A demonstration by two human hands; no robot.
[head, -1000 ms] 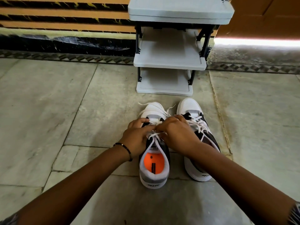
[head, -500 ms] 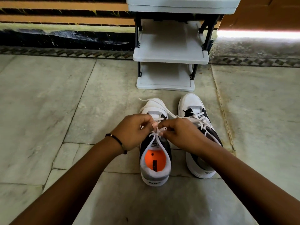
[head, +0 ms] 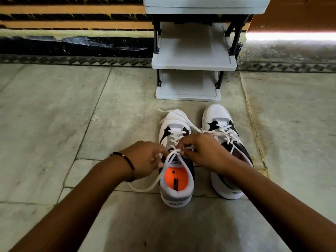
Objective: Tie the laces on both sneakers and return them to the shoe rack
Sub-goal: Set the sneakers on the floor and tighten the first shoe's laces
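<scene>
— While both sneakers sat side by side on the grey stone floor [head: 54, 124], what were the hands doing?

— Both worked over the left white, black and grey lace-up sneaker [head: 175, 160], the one with the orange insole. The left hand [head: 147, 160] had its fingers curled around the white lace [head: 174, 151] near the top eyelets, and the right hand [head: 205, 151] pinched a strand of the same lace between thumb and fingertips.

— Could the knot be seen?

— Only partly. The strands crossed between the two hands, but the fingers covered much of it, so I could not tell whether a bow was formed. One loose end trailed over the floor left of the heel, another lay across the toe.

— And the second shoe?

— The right white and black sneaker [head: 218, 120] stood just beside the first, toe toward the rack. The right wrist and forearm hid much of its opening and inner side; its lacing showed only at the front, with one strand stretching across from the left shoe.

— Where was the rack?

— The grey plastic tiered shoe rack with black posts [head: 192, 59] stood against the wall, just beyond the toes. Its top was cut off by the frame edge. A thin dark bracelet [head: 127, 159] circled the left wrist.
</scene>
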